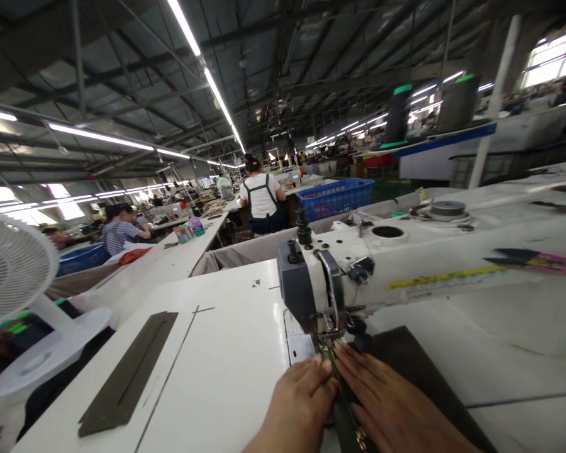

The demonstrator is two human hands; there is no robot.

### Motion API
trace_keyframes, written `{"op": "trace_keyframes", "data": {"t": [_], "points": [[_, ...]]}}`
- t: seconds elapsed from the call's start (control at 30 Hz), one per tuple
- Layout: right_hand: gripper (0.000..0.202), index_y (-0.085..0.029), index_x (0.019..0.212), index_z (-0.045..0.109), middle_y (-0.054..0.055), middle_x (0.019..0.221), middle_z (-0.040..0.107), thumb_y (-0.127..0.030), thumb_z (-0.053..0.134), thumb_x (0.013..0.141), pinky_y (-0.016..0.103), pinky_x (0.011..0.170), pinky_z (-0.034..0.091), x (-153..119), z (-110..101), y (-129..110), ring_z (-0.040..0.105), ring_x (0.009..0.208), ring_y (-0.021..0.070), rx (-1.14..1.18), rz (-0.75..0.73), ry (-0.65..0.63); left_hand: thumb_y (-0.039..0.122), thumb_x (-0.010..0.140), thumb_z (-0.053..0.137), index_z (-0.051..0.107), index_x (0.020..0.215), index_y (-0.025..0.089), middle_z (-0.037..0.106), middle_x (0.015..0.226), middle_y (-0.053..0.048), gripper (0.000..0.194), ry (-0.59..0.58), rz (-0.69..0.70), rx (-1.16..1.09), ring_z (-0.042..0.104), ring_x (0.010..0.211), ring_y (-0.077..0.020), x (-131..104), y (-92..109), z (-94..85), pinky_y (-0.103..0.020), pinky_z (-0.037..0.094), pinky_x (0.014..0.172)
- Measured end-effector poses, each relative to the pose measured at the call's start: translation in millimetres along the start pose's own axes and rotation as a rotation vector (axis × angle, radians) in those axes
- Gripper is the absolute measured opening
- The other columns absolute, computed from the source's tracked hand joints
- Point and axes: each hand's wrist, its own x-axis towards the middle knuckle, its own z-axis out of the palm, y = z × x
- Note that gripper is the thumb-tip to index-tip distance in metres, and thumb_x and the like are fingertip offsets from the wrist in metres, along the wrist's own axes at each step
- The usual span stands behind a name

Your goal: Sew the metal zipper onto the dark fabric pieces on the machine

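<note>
A white-and-grey sewing machine (306,283) stands in front of me. Under its presser foot runs an olive strip with a gold-toothed zipper (360,435), leading back toward me between my hands. My left hand (302,399), its fingers bent and pressed together, grips the strip's left edge close to the foot. Flat on the right side lies my right hand (391,393), fingers stretched forward beside the zipper, the tips near the needle area. A dark olive fabric panel (405,349) extends under and beyond it. The fabric directly beneath both palms is hidden.
Stacked olive fabric pieces (129,371) lie on the white table (212,371) at left, near a white fan (51,352). Scissors (538,259) and a yellow measuring tape (443,277) are on the machine arm. Beyond are a blue basket (339,196), thread cones (399,116) and seated co-workers.
</note>
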Motion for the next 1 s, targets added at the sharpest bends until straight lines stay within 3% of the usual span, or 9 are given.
{"op": "trace_keyframes", "data": {"t": [0.3, 0.4, 0.67, 0.8, 0.87, 1.0], "points": [[0.040, -0.002, 0.105, 0.062, 0.016, 0.114, 0.059, -0.008, 0.034, 0.078, 0.031, 0.075, 0.056, -0.3, 8.2, -2.4, 0.060, 0.101, 0.0221, 0.061, 0.040, 0.065, 0.022, 0.094, 0.041, 0.060, 0.092, 0.015, 0.067, 0.097, -0.006, 0.021, -0.069, -0.108, -0.067, 0.064, 0.091, -0.0186, 1.0, 4.8, -0.3, -0.031, 0.053, 0.084], [0.039, -0.001, 0.106, 0.062, 0.017, 0.113, 0.059, -0.010, 0.035, 0.080, 0.034, 0.074, 0.057, 1.0, 8.8, -2.8, 0.061, 0.099, 0.0242, 0.081, 0.044, 0.004, 0.019, 0.089, 0.048, 0.061, 0.093, 0.015, 0.067, 0.096, -0.006, 0.014, -0.146, -0.137, -0.083, 0.063, 0.089, -0.0187, 2.7, 2.2, -2.3, -0.032, 0.052, 0.082], [0.039, -0.002, 0.115, 0.057, 0.016, 0.116, 0.058, -0.013, 0.033, 0.086, 0.035, 0.084, 0.054, 1.7, 11.6, 6.0, 0.058, 0.103, 0.0229, 0.180, 0.090, -0.164, 0.012, 0.082, 0.052, 0.060, 0.095, 0.015, 0.064, 0.089, -0.008, 0.016, -0.189, -0.173, -0.058, 0.062, 0.083, -0.0199, 5.5, -5.0, -0.5, -0.034, 0.053, 0.076], [0.036, -0.006, 0.115, 0.058, 0.014, 0.121, 0.056, -0.022, 0.041, 0.087, 0.038, 0.082, 0.055, -3.9, -7.7, 2.9, 0.056, 0.107, 0.0247, 0.198, 0.117, -0.090, 0.011, 0.079, 0.054, 0.059, 0.101, 0.015, 0.063, 0.104, -0.009, 0.024, -0.213, -0.192, -0.068, 0.060, 0.096, -0.0229, 3.3, 8.5, -9.5, -0.037, 0.052, 0.083], [0.030, -0.011, 0.106, 0.062, 0.012, 0.116, 0.059, -0.024, 0.045, 0.085, 0.036, 0.079, 0.056, -9.6, -23.2, -3.5, 0.059, 0.101, 0.0244, 0.196, 0.099, -0.034, 0.014, 0.081, 0.053, 0.059, 0.103, 0.016, 0.062, 0.109, -0.008, 0.022, -0.184, -0.173, -0.057, 0.059, 0.101, -0.0234, -2.9, 17.6, -10.8, -0.037, 0.051, 0.086], [0.022, -0.016, 0.094, 0.066, 0.006, 0.102, 0.066, -0.023, 0.048, 0.083, 0.024, 0.075, 0.056, -28.4, -37.5, -18.8, 0.064, 0.089, 0.0182, 0.187, -0.103, 0.007, 0.019, 0.090, 0.047, 0.059, 0.101, 0.015, 0.065, 0.106, -0.007, 0.016, -0.068, -0.117, 0.002, 0.060, 0.100, -0.0210, -18.2, 29.7, -4.0, -0.033, 0.053, 0.085]]}}
